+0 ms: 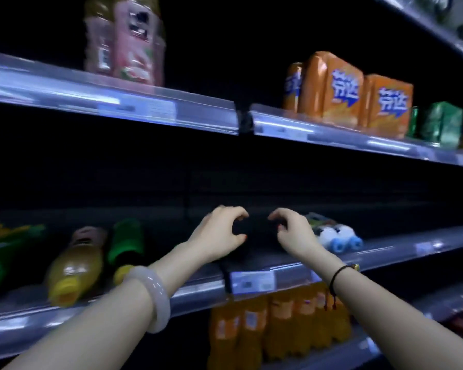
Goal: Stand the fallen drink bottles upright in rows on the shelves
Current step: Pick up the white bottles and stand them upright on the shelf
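- Amber bottle (74, 265) flat on the middle shelf (390, 251), long axis front to back, yellow cap toward the front edge.
- Just right of it, green bottle (125, 243) also down, yellow cap toward the front.
- Left grip (219, 233) over the shelf's middle, fingers curled in a C; holding anything or not, cannot tell in the dark.
- Right grip (292, 233) facing it, near, likewise curled; cannot tell either.
- Behind the right grip, white bottles (337, 235) on their sides, blue caps toward front right.
- Shelf above: pink bottles (123, 41) left, orange packs (345, 94) right, upright.
- Shelf below: orange bottles (278, 324) upright.
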The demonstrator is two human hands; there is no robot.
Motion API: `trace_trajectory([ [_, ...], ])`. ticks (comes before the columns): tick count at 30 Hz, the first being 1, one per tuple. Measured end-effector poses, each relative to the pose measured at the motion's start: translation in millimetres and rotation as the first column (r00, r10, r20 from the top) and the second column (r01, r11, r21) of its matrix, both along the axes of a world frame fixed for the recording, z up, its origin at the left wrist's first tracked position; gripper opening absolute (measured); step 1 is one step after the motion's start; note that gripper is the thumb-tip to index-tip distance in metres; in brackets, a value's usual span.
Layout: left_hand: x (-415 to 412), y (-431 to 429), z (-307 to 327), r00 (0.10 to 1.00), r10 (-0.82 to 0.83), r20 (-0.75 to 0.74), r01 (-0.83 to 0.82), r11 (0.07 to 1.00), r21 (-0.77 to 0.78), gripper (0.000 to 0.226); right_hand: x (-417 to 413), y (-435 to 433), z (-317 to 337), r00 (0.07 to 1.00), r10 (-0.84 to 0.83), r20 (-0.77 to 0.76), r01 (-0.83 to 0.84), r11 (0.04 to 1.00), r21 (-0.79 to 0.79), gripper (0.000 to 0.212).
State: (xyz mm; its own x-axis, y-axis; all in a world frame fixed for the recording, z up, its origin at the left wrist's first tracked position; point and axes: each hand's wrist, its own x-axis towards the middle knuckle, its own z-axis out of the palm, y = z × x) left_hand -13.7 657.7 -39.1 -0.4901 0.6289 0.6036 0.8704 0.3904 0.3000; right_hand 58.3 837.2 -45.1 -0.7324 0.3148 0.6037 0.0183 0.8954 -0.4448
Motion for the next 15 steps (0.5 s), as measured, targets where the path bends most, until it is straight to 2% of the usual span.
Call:
trace_trajectory([
  [4, 4, 89, -12, 0.999, -0.002, 0.04, 0.006, 0.997, -0.081, 0.049, 20, 94, -6, 0.992, -0.116, 0.053, 0.113, 0.992, 0.047, 0.041],
  [10, 5, 181, -17, 0.999, -0.049, 0.0, 0.047, 0.971, -0.235, 0.058, 48, 190, -9, 0.971, -0.161, 0.175, 0.145, 0.984, 0.102, 0.05],
  [15, 3, 222, -19, 0.992, -0.114, 0.055, 0.126, 0.948, -0.291, 0.07, 52, 229, -8, 0.937, -0.019, 0.348, 0.015, 1.0, 0.017, 0.063],
])
